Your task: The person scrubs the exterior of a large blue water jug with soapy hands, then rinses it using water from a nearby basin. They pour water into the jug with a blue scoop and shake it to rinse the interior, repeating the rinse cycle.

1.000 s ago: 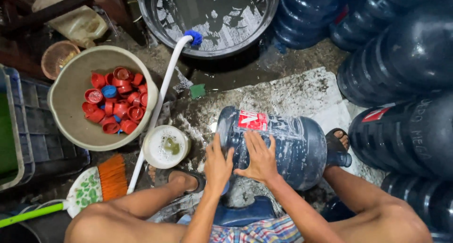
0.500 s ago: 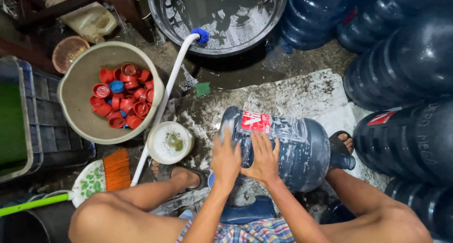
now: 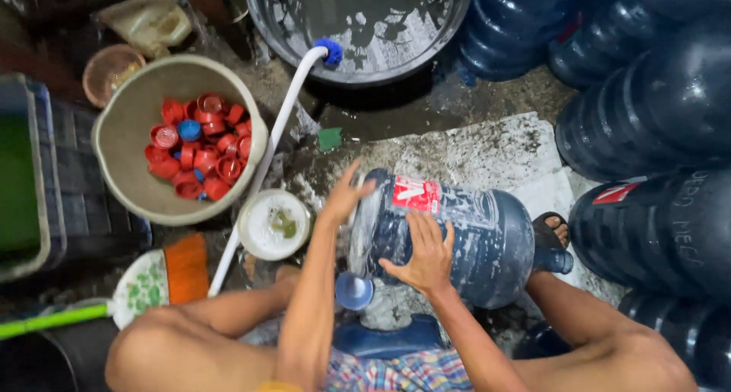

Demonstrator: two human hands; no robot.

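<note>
Blue water jug [image 3: 457,236] lying sideways on wet floor; left hand [image 3: 344,196] fingers spread against base end, right hand [image 3: 422,255] open palm flat on side (neither gripping).

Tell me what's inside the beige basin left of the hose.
The beige basin holds a heap of red bottle caps and one blue cap. Anything beneath the heap is covered, so it cannot be seen.

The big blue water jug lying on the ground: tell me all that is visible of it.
The blue water jug looks like translucent, wet plastic, with a red and white label near its base. It lies on its side on wet concrete, neck pointing toward a sandalled foot. The right hand lies flat on its side; the left hand touches its base end.
</note>
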